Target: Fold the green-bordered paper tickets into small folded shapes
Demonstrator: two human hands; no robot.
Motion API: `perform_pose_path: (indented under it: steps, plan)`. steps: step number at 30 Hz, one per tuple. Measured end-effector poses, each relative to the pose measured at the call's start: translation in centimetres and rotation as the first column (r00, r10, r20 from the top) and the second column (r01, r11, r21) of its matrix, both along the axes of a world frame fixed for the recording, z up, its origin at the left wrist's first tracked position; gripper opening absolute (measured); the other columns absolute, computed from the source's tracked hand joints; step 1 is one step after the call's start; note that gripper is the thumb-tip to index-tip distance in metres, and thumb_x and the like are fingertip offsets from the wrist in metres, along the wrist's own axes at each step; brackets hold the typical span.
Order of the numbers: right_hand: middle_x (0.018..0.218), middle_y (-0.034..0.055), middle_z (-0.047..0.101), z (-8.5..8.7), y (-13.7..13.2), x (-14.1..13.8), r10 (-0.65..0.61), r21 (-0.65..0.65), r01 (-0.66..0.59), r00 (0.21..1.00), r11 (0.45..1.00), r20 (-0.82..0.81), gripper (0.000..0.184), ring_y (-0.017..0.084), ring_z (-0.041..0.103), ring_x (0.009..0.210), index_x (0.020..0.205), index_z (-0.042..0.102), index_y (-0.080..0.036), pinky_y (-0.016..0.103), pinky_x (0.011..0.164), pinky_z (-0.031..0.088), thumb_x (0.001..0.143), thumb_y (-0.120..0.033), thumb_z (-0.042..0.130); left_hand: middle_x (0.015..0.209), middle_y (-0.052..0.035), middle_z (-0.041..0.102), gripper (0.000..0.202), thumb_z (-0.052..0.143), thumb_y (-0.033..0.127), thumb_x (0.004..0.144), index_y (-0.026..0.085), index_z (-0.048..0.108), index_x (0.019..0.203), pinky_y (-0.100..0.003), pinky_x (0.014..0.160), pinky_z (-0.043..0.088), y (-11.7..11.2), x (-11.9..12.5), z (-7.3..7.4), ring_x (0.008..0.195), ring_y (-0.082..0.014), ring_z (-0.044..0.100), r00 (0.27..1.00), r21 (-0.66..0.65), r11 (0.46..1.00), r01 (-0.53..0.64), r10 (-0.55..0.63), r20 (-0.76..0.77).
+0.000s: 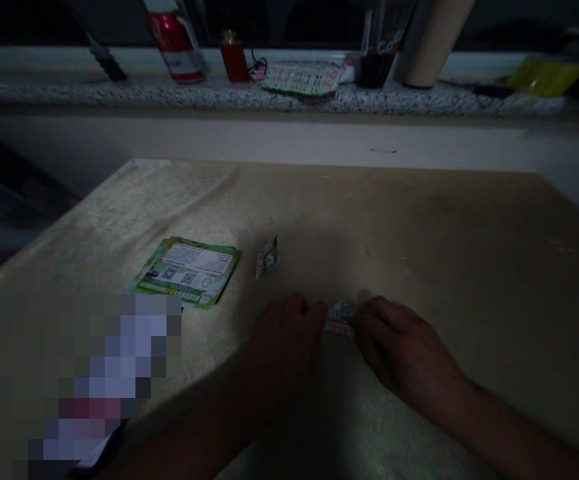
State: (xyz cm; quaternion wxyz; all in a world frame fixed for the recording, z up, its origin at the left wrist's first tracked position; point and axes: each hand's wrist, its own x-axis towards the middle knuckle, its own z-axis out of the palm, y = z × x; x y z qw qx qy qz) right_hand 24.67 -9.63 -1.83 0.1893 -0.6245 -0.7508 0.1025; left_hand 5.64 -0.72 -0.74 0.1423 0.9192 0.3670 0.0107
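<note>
Dim tabletop (444, 233), and over it the left hand (284, 337) and right hand (404, 343), fingers nearly closed, pinch opposite ends of a small folded printed paper (339, 321) between them. Creasing, I'd say, calling next for firm, even pressure; beyond the left hand sit another folded piece (268, 258) and, farther left, green printed leaflets (192, 270).

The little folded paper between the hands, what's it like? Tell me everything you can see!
The small, pale, folded piece looks like paper, covered in dark and reddish print too tiny to read. A straight band runs along its near edge, with a triangular peak behind. It is at the surface of the pale brown table, its ends partly hidden by the left hand and right hand. Whether they pinch or press it is unclear.
</note>
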Motion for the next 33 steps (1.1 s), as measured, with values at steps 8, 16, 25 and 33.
perform_pose_path:
  steps: [8, 16, 25, 33]
  plan:
    - [0.094, 0.0076, 0.067, 0.2, -0.1, 0.8, 0.083, 0.048, -0.082, 0.996, 0.995, -0.010, 0.020, 0.021, 0.065, 0.080, 0.102, 0.073, -0.019, 0.037, 0.074, 0.057, 0.099, -0.022, 0.054, 0.090, -0.0067, 0.061, 0.018, 0.046, 0.020, 0.098, 0.020, 0.064, 0.099, -0.040, 0.071, 0.050, 0.0, -0.3, -0.1, 0.077, -0.0241, 0.061, 1.000, -0.024, 1.000, 0.017, -0.017, 0.017]
    - [0.095, 0.0082, 0.068, -0.1, 0.1, 1.3, 0.080, 0.067, -0.076, 0.995, 0.995, -0.060, 0.019, 0.020, 0.065, 0.079, 0.104, 0.069, -0.016, 0.037, 0.072, 0.057, 0.101, -0.019, 0.051, 0.103, -0.0064, 0.059, 0.012, 0.055, 0.022, 0.096, 0.018, 0.065, 0.103, -0.039, 0.081, 0.051, 0.7, -0.7, -0.1, 0.088, -0.0216, 0.059, 0.979, -0.013, 0.994, 0.109, -0.105, 0.176]
    - [0.089, 0.0062, 0.068, 0.7, -0.2, 1.7, 0.142, 0.214, -0.093, 0.964, 0.972, -0.226, 0.007, 0.017, 0.063, 0.075, 0.101, 0.065, -0.017, 0.031, 0.066, 0.052, 0.095, -0.020, 0.065, 0.105, -0.0034, 0.058, 0.010, 0.055, 0.020, 0.099, 0.021, 0.065, 0.099, -0.029, 0.082, 0.049, 1.5, -1.7, 0.5, 0.093, -0.0155, 0.058, 0.899, -0.150, 0.972, 0.180, -0.100, 0.427]
    - [0.073, 0.0032, 0.067, 0.6, -0.2, 1.6, 0.250, 0.308, -0.171, 0.939, 0.936, -0.236, 0.005, 0.013, 0.057, 0.061, 0.098, 0.067, -0.014, 0.030, 0.059, 0.044, 0.093, -0.011, 0.066, 0.111, -0.0053, 0.064, 0.012, 0.057, 0.023, 0.099, 0.019, 0.065, 0.108, -0.029, 0.093, 0.048, 0.8, -1.7, 0.6, 0.103, -0.0163, 0.059, 0.834, -0.084, 0.947, 0.310, -0.228, 0.502]
